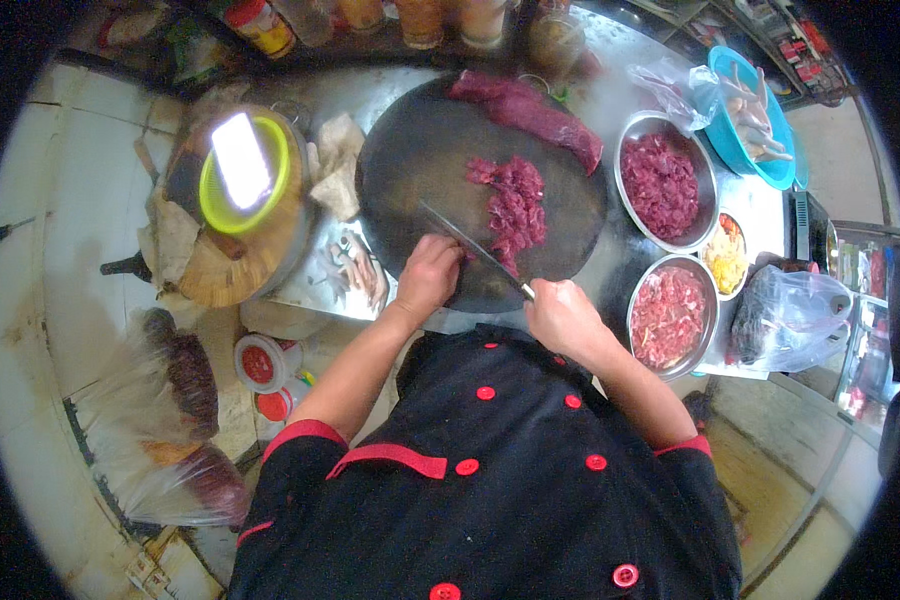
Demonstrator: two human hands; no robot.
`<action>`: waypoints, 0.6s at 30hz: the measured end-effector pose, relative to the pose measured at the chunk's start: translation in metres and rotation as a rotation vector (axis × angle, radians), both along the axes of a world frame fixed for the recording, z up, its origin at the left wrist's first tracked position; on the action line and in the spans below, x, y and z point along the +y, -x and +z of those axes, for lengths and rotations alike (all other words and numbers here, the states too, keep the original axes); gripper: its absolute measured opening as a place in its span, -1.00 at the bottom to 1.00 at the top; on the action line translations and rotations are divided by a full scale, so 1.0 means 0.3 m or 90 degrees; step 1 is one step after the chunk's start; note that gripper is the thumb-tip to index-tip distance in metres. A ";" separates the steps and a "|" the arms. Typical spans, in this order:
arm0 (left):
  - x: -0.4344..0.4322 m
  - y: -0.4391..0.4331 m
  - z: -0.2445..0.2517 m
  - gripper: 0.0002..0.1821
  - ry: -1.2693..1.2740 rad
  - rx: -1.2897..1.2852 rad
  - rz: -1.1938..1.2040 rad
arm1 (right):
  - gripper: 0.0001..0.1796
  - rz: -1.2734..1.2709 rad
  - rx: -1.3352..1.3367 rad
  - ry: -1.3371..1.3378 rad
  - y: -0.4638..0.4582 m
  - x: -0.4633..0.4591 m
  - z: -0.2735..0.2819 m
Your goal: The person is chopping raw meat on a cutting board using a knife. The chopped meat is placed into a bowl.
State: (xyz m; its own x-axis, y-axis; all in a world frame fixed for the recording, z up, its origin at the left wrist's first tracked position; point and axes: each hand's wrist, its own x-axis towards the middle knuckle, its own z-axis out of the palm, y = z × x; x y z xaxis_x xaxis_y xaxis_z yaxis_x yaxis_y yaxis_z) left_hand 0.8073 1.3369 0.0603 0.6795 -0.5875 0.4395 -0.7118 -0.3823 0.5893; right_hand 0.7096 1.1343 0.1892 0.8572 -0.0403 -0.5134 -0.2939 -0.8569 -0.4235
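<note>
My right hand (568, 316) grips the handle of a kitchen knife (474, 246), whose blade slants up and left across a round, dark chopping board (412, 161). Curled beside the blade, my left hand (431, 276) presses a small piece of red meat (466, 257) to the board, mostly hidden under the fingers. Just right of the blade lies a heap of sliced red meat (517, 202). A long uncut slab of meat (529, 116) rests along the board's far right edge.
To the right stand metal bowls of dark sliced meat (660, 187) and paler sliced meat (667, 315), a small bowl of chopped yellow and red pieces (724, 255), and a blue basin (776, 154). At left, a yellow-green basket (281, 169) sits on a wooden block (270, 255). Cloth (337, 169) lies between.
</note>
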 end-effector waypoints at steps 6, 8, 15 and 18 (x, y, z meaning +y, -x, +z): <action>0.011 -0.002 -0.016 -0.76 -0.008 0.013 -0.005 | -0.79 -0.022 -0.050 -0.033 -0.208 0.132 -0.072; 0.014 0.000 -0.018 -0.77 0.007 0.008 -0.009 | -0.77 -0.012 -0.065 -0.032 -0.278 0.140 -0.108; 0.013 0.008 -0.030 -0.77 0.018 -0.020 0.001 | -0.73 -0.014 -0.083 -0.046 -0.184 0.011 -0.115; 0.015 0.006 -0.028 -0.79 0.001 -0.007 -0.005 | -0.74 0.016 -0.075 -0.056 -0.130 0.013 -0.094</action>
State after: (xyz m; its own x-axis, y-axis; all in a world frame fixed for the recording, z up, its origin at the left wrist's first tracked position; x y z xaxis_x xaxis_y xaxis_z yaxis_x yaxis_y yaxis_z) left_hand 0.8054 1.3415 0.0518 0.6702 -0.5920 0.4476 -0.7210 -0.3763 0.5818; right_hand 0.7487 1.1381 0.1610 0.9121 0.0226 -0.4094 -0.2168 -0.8209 -0.5283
